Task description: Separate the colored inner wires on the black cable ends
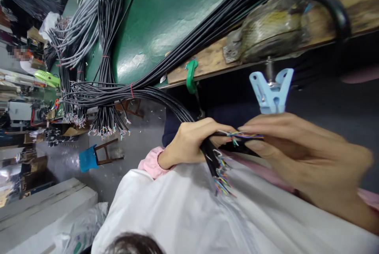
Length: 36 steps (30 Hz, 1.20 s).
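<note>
My left hand (189, 140) is closed around a bundle of black cables (180, 110), near their stripped ends. Thin multicoloured wires (222, 175) fan out of the cable ends hanging below that hand. One cable end sticks out to the right between the hands, and my right hand (308, 159) pinches its coloured wires (237, 135) between thumb and fingers. Just above the right hand, a light blue plastic clip (274, 94) sits on a metal rod under a tape-wrapped device (271, 29).
A green tabletop (166, 13) carries more cable bundles, grey (97, 9) and black (105, 45). A green clamp (192, 74) grips the wooden board (207, 58) at its edge. A blue stool (88, 158) stands on the floor to the left. Another person (25, 62) is far left.
</note>
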Motion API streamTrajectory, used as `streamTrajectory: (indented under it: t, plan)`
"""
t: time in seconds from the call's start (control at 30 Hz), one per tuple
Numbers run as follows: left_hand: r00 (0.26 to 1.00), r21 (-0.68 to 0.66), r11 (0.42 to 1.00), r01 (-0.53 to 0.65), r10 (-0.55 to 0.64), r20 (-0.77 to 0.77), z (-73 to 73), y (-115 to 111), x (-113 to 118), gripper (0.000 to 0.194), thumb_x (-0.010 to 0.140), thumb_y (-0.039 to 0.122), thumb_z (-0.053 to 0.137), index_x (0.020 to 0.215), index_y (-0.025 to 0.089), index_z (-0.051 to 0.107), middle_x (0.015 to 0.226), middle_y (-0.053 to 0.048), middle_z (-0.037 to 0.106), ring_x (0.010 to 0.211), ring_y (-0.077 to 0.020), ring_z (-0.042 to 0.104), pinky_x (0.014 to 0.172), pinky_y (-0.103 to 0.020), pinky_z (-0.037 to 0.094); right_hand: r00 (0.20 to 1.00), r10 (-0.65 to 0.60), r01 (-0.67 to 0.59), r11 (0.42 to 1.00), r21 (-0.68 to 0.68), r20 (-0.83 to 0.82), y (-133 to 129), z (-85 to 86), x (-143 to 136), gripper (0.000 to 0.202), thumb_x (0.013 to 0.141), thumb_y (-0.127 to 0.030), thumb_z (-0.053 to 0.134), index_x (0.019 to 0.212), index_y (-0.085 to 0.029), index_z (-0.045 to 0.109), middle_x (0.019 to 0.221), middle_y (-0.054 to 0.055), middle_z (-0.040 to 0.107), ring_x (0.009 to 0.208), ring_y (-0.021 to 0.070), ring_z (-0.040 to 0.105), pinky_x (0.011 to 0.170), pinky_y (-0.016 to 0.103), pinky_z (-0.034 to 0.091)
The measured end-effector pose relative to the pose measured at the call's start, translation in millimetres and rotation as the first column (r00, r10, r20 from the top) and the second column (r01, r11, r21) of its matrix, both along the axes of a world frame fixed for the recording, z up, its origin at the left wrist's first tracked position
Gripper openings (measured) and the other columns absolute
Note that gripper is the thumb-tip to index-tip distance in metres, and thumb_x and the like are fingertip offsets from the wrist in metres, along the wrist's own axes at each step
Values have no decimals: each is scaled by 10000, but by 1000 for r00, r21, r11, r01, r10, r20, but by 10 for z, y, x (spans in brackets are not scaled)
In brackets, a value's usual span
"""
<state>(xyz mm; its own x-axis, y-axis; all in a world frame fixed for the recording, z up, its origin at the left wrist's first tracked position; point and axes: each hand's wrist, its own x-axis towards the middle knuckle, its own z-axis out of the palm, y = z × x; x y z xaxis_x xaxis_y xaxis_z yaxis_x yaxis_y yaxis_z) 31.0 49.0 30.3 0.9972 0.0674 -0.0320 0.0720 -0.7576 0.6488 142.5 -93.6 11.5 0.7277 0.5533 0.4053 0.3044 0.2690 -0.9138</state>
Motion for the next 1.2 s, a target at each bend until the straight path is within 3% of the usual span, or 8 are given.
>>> streamTrajectory:
  t: [0.17,0.3,0.5,0.63,0.8,1.0,1.2]
  plan:
    - [999,43,999,12,-13,41,4,7,13,369,1027,425,513,1118,136,724,848,-71,722,750,-128,696,699,-221,564,993,-88,84,996,-42,-85,18,15,-8,184,854,-322,770,696,-253,704,629,18,685,544,159,627,573,312,554]
    - [992,72,997,-37,28,121,-73,-30,0,408,1019,465,513,1065,128,739,825,-67,722,725,-121,677,686,-216,563,976,-173,170,985,-40,-128,73,-25,-99,239,886,-355,739,691,-234,672,633,26,674,555,147,625,478,261,479]
    - [977,96,983,-158,141,159,-153,-116,-28,408,1061,340,375,1104,150,733,844,-70,731,741,-118,677,713,-227,569,964,-252,251,968,-24,-83,160,-1,-154,194,856,-250,725,676,-242,654,626,10,673,548,152,620,528,301,510]
    - [975,44,991,-124,113,194,-131,-109,-8,401,1050,381,419,1056,132,734,843,-73,739,732,-115,679,696,-221,568,926,-377,377,926,7,38,119,12,-129,158,857,-184,709,718,-240,660,634,-12,662,538,124,593,521,278,475]
    - [970,47,994,-99,86,228,-155,-90,27,397,1028,441,489,1034,127,731,831,-62,743,709,-109,669,678,-223,565,920,-332,349,936,-48,209,74,-6,-89,159,894,-149,687,763,-236,658,679,-17,677,553,108,609,473,247,429]
    - [889,84,988,-129,77,452,-186,-106,64,448,1067,427,405,967,119,714,778,-28,728,655,-65,642,643,-162,528,876,-361,382,924,-1,320,94,-35,-56,193,927,-150,654,766,-251,623,639,-37,661,527,102,620,481,250,474]
    - [871,-10,980,-198,180,458,-209,-160,52,410,1062,422,442,979,120,705,802,-28,732,674,-64,647,654,-163,522,868,-282,308,951,1,408,55,25,-22,173,899,-136,662,792,-264,618,627,-44,668,523,121,636,470,268,480]
